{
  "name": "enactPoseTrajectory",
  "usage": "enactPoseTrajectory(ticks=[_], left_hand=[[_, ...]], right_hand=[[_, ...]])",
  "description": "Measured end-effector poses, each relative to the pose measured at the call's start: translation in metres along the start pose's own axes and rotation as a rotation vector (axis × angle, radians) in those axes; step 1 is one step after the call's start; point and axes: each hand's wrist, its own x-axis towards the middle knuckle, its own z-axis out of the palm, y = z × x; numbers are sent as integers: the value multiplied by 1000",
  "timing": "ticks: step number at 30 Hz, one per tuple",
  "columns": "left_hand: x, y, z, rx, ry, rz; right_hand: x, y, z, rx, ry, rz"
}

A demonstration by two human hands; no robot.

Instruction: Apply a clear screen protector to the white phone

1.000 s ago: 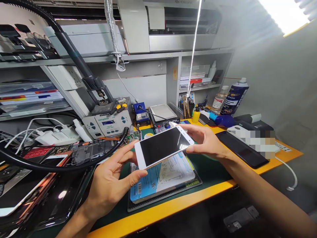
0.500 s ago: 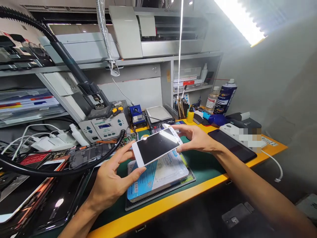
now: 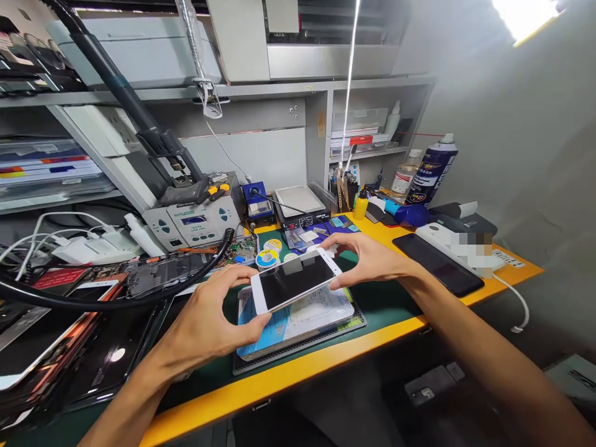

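Observation:
A white smartphone [image 3: 298, 280] with a dark screen is held level between both my hands, above a blue-and-white package [image 3: 321, 308]. My left hand [image 3: 218, 316] grips its left end, thumb at the near corner and fingers at the far side. At the opposite end, my right hand [image 3: 365, 261] pinches it between thumb and fingers. Beneath the package lies a flat grey perforated plate [image 3: 298, 347] on the green mat [image 3: 391, 316]. The undersides of the phone and the tips of some fingers are hidden.
Left stand a soldering station [image 3: 195, 223], a thick black hose [image 3: 116, 305] and several dismantled phones [image 3: 56, 323]. Solder spools [image 3: 267, 257] lie behind my hands. To the right are a dark tablet [image 3: 437, 264], a white box [image 3: 447, 248] and a spray can [image 3: 431, 171].
The phone has tipped flatter, and its screen reflection has changed. The head view has shifted downward, bringing solder spools behind the phone into view. Both hands keep their hold.

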Motion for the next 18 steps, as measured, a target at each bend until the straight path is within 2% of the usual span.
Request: enactPoseTrajectory(ticks=[7,18], left_hand=[[3,-2,4,139,-30,28],[4,-11,8,126,-98,-37]], right_hand=[[-1,0,7,-253,-22,6],[0,7,3,-280,-44,50]])
